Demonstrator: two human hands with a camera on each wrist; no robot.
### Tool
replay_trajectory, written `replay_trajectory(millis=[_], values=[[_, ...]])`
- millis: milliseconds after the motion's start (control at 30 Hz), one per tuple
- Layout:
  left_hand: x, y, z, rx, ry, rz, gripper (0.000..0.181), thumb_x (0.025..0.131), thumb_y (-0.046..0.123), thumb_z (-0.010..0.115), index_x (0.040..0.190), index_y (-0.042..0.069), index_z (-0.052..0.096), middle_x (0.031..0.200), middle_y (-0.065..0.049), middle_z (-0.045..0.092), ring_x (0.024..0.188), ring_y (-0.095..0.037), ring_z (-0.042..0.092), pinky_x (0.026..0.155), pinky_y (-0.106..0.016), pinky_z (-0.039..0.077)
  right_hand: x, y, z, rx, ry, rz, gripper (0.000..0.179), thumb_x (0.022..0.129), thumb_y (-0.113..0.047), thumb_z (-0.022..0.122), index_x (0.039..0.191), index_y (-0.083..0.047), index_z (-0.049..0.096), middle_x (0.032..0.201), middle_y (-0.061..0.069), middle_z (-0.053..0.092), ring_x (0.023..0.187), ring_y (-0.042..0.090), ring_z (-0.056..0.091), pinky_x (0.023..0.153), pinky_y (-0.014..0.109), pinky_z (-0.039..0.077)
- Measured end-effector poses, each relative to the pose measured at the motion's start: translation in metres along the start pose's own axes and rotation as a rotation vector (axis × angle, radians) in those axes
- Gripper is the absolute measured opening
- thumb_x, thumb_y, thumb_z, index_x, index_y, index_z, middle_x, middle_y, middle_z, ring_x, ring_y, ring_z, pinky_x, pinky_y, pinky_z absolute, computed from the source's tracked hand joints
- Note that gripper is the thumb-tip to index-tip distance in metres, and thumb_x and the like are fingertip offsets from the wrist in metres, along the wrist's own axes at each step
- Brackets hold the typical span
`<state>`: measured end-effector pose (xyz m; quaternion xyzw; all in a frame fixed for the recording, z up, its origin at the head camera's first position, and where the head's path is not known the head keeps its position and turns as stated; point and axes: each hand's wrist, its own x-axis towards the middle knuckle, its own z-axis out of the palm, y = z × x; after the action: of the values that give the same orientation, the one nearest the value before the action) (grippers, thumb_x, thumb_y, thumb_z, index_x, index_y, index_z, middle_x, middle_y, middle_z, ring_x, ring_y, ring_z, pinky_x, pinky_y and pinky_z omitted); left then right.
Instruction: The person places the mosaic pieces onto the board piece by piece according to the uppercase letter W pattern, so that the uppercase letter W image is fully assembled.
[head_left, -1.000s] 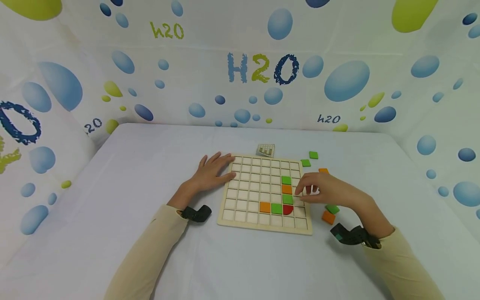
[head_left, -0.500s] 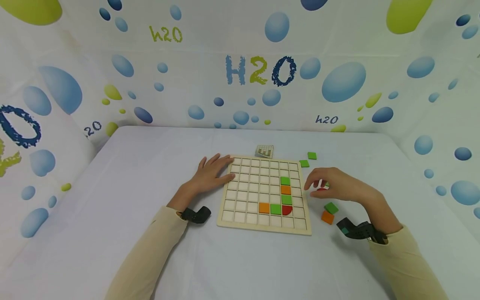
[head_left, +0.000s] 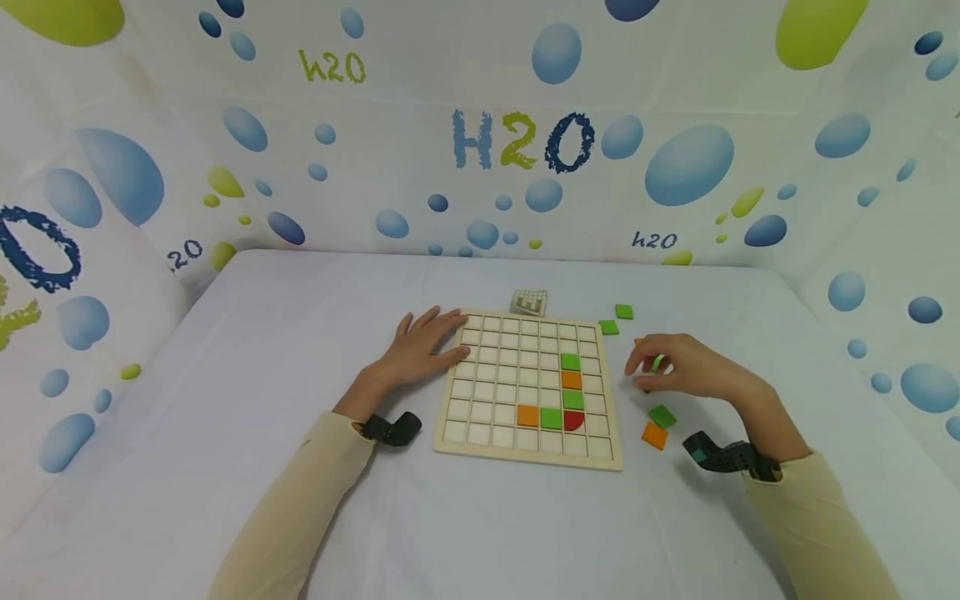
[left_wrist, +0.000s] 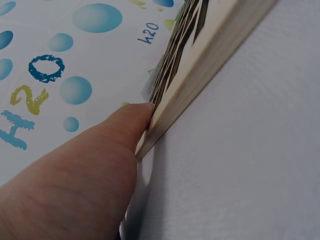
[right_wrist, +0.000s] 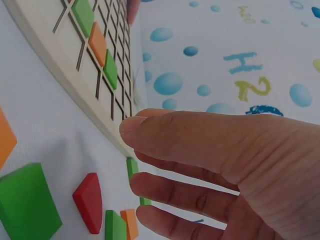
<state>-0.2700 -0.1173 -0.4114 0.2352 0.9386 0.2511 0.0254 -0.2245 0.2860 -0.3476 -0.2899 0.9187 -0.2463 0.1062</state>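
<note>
A wooden grid board lies flat on the white cloth. Along its left edge rests my left hand, fingers spread and thumb on the rim, as the left wrist view also shows. Set into the grid are green and orange tiles and a red rounded piece. My right hand hovers just right of the board, fingers loosely bent with nothing seen between them. Below it in the right wrist view lie a loose red piece and a green tile. The hand partly hides other loose tiles in the head view.
Two green tiles lie beyond the board's far right corner. Nearer me, a green tile touches an orange tile. A small card with a printed grid stands behind the board. A patterned curtain hangs at the back.
My right hand has moved from over the board's right columns to the right, above the loose tiles. My left hand stays on the board's edge, and the board's pieces look the same.
</note>
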Motion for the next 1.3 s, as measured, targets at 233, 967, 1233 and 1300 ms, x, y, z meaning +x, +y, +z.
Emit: replay_trajectory(millis=[233,967,1233,1300], values=[[0.0,-0.003,0.002,0.008,0.001,0.0,0.064,0.098,0.042,0.054,0.151,0.012,0.036,0.16,-0.009,0.028,0.15,-0.033,0.011,0.116,-0.058,-0.003,0.0,0.01,0.001,0.003,0.05,0.006,0.012,0.086,-0.006,0.074,0.097,-0.007,0.07,0.099,0.002,0.067,0.1,0.028,0.06,0.081,0.035,0.055],[0.002,-0.005,0.004,0.01,0.01,0.009,0.064,0.098,0.043,0.054,0.152,0.012,0.036,0.16,-0.008,0.028,0.15,-0.033,0.011,0.116,-0.058,-0.002,-0.001,0.041,0.008,0.002,0.158,0.109,0.021,0.082,-0.005,0.077,0.1,0.0,0.068,0.095,0.008,0.065,0.081,0.019,0.055,0.066,0.022,0.049],[-0.001,-0.006,0.006,0.011,0.016,0.015,0.064,0.098,0.043,0.054,0.152,0.012,0.036,0.16,-0.008,0.028,0.15,-0.032,0.01,0.116,-0.058,-0.003,-0.002,0.042,0.014,0.008,0.15,0.125,0.022,0.083,-0.004,0.075,0.102,0.001,0.067,0.097,0.01,0.065,0.083,0.02,0.054,0.066,0.021,0.049],[-0.001,-0.007,0.007,0.015,0.018,0.015,0.064,0.098,0.044,0.053,0.152,0.013,0.036,0.16,-0.007,0.028,0.15,-0.032,0.011,0.116,-0.058,-0.003,-0.002,0.042,0.015,0.005,0.15,0.121,0.022,0.083,-0.003,0.075,0.102,0.001,0.066,0.097,0.009,0.065,0.083,0.02,0.053,0.066,0.021,0.049]])
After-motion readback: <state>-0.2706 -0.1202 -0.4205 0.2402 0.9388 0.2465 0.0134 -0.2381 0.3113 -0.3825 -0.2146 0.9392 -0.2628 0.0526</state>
